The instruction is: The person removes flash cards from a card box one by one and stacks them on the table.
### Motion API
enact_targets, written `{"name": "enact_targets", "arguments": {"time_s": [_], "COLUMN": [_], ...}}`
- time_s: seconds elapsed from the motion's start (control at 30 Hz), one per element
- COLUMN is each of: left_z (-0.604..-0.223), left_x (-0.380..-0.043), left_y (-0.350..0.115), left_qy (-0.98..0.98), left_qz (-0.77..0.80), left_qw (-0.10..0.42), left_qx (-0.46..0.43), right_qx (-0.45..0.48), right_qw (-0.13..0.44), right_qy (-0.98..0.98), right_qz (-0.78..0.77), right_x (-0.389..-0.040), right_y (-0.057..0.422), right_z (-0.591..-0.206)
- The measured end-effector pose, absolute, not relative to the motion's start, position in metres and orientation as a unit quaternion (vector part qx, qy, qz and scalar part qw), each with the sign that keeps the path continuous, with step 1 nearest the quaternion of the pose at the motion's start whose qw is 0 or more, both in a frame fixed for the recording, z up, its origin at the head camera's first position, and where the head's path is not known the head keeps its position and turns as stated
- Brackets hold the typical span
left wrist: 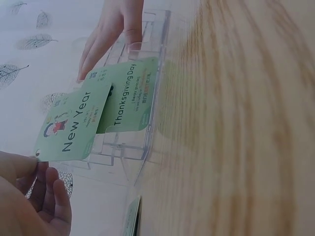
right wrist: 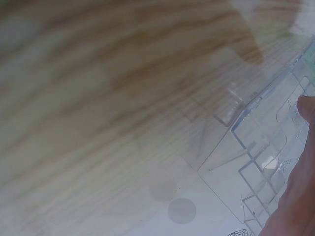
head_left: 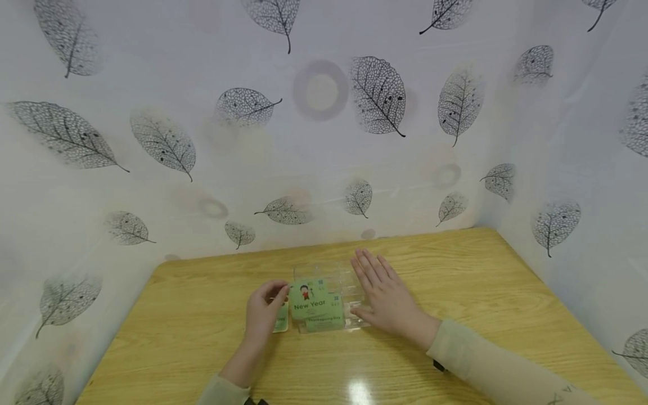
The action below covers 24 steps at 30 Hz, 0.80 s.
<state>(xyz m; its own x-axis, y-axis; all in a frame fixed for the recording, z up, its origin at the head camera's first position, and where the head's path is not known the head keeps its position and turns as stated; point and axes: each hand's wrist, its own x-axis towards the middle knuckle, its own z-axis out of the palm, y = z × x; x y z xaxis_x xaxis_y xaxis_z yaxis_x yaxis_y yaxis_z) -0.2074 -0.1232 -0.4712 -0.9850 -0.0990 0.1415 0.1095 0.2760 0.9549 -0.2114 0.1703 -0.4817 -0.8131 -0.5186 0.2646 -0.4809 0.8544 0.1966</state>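
A green "New Year" flash card (head_left: 310, 297) is pinched at its corner between the thumb and fingers of my left hand (head_left: 260, 312). It overlaps a green "Thanksgiving Day" card (left wrist: 134, 98), which sits on a clear plastic rack (head_left: 320, 270) with several compartments. My right hand (head_left: 388, 301) rests on the right part of that rack, fingers straight and thumb spread. Partly hidden by the left hand, another green card or small stack (head_left: 281, 319) lies on the table left of the rack. In the right wrist view, the rack's dividers (right wrist: 251, 164) show beside the right hand.
The rack stands on a light wood-grain table (head_left: 197, 320). A pale curtain (head_left: 314, 157) printed with dark leaf skeletons encloses the table at the back and sides. A bright reflection glints near the table's front.
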Motion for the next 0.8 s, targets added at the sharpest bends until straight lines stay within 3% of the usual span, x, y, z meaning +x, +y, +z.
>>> {"name": "enact_targets", "arguments": {"time_s": [0.8], "left_z": [-0.4687], "left_x": [-0.2035], "left_y": [-0.1293], "left_qy": [-0.789], "left_qz": [-0.606], "left_qw": [0.102], "left_qx": [0.023], "right_qx": [0.265], "right_qw": [0.161], "right_qy": [-0.949], "right_qz": [-0.06], "right_x": [-0.2124], "right_y": [0.1703], "right_z": [-0.484]}}
